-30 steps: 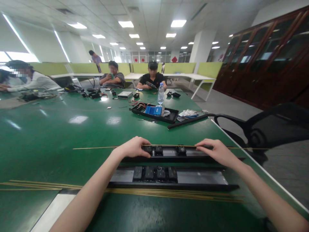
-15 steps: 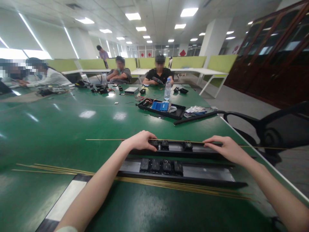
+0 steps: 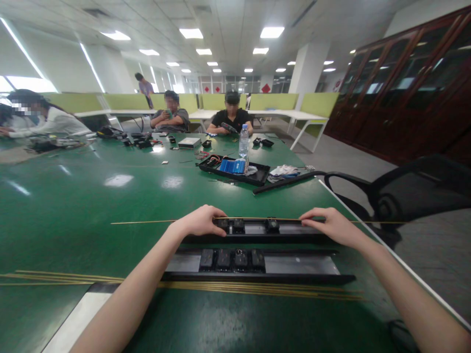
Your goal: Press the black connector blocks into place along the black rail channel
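Note:
A thin brass-coloured rod [image 3: 257, 218] runs lengthwise along the far black-edged metal channel [image 3: 253, 229]. My left hand [image 3: 200, 221] curls over the rod at the channel's left part, its thumb beside a black square block [image 3: 221, 223]. Toward the right end, my right hand [image 3: 327, 224] pinches the same rod between thumb and fingers. Two more black blocks sit in that channel, one [image 3: 239, 225] near my left hand and another [image 3: 272, 225] farther right. Closer to me lies a second channel [image 3: 298, 263] with several black blocks [image 3: 224, 259] in a row.
A bundle of loose brass-coloured rods [image 3: 257, 288] lies along the near channel. Beyond are a black tray [image 3: 259, 175] with a blue finned part [image 3: 232, 166], a water bottle [image 3: 243, 141], gloves [image 3: 283, 172] and a black strip [image 3: 285, 182]. A chair [image 3: 368, 189] stands right; people sit across the table.
The view has shifted, so the whole scene sits slightly farther left. Both hands keep nearly the same place on the rod and channel.

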A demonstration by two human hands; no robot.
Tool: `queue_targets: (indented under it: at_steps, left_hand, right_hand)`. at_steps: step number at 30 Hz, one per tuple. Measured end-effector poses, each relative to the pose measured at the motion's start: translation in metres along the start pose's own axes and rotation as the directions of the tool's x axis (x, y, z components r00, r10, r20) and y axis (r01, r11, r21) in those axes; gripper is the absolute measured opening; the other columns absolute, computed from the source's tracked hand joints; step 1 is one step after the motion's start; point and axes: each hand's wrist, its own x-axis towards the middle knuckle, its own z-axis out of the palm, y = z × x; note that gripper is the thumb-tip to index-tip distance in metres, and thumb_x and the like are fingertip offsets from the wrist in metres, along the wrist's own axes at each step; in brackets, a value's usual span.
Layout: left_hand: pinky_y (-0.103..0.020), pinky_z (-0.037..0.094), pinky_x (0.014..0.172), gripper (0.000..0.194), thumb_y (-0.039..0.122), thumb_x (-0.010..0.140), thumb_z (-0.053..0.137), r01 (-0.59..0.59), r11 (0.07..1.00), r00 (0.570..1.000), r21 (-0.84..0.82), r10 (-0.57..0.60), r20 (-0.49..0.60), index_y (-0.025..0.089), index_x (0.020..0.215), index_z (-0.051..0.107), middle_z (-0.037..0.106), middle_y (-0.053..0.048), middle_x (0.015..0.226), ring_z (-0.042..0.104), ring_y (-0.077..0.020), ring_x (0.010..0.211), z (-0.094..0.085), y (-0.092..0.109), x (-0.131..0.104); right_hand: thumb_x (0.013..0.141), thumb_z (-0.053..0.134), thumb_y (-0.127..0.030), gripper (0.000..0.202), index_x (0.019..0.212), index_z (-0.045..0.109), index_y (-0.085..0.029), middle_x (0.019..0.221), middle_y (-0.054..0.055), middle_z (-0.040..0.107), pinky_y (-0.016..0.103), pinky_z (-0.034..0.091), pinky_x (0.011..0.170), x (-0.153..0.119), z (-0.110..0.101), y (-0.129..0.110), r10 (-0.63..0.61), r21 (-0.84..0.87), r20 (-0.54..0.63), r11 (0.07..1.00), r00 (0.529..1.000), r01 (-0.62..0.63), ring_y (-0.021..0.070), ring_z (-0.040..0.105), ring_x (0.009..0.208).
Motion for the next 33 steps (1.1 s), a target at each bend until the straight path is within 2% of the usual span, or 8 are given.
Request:
queue_targets:
  at_steps: [15, 21, 27, 33]
  left_hand:
    - [-0.026, 0.046, 0.075, 0.053, 0.046, 0.068, 0.075, -0.006, 0.999, 1.000, 0.032, 0.006, -0.002, 0.020, 0.114, 0.073, 0.076, -0.003, 0.099, 0.066, -0.0220, 0.085, 0.000, 0.000, 0.000]
    - [-0.026, 0.046, 0.073, 0.054, 0.048, 0.068, 0.074, 0.004, 0.999, 1.000, 0.042, -0.004, 0.001, 0.019, 0.113, 0.074, 0.076, -0.003, 0.097, 0.065, -0.0220, 0.084, 0.000, 0.001, 0.000]
    - [-0.026, 0.046, 0.077, 0.053, 0.046, 0.069, 0.074, -0.004, 0.999, 1.000, 0.034, 0.004, 0.003, 0.021, 0.115, 0.073, 0.076, -0.003, 0.101, 0.066, -0.0219, 0.086, 0.000, 0.000, 0.001]
    - [-0.026, 0.046, 0.073, 0.052, 0.047, 0.068, 0.074, 0.021, 0.999, 1.000, 0.042, -0.021, 0.001, 0.020, 0.113, 0.074, 0.076, -0.003, 0.098, 0.066, -0.0223, 0.086, 0.000, 0.001, 0.001]
  right_hand:
    - [0.085, 0.063, -0.048, 0.026, 0.087, 0.077, -0.026, 0.094, 0.003, 0.077, 0.036, 0.053, 0.080, -0.003, -0.014, 0.001, 0.019, -0.080, -0.001, 0.997, 1.000, -0.019, 0.0247, 0.070, 0.087]
    - [0.084, 0.062, -0.051, 0.029, 0.088, 0.078, -0.026, 0.096, 0.004, 0.077, 0.036, 0.053, 0.082, -0.006, -0.020, 0.010, 0.043, -0.065, 0.009, 0.997, 0.999, -0.042, 0.0252, 0.070, 0.089]
    - [0.084, 0.061, -0.053, 0.034, 0.091, 0.078, -0.025, 0.099, 0.004, 0.077, 0.036, 0.050, 0.089, -0.006, -0.027, 0.017, 0.103, -0.070, 0.077, 0.993, 0.992, -0.098, 0.0264, 0.069, 0.094]
    - [0.084, 0.061, -0.052, 0.032, 0.090, 0.077, -0.025, 0.099, 0.004, 0.076, 0.035, 0.049, 0.088, -0.009, -0.034, 0.021, 0.152, -0.104, 0.074, 0.984, 0.986, -0.144, 0.0270, 0.068, 0.095]
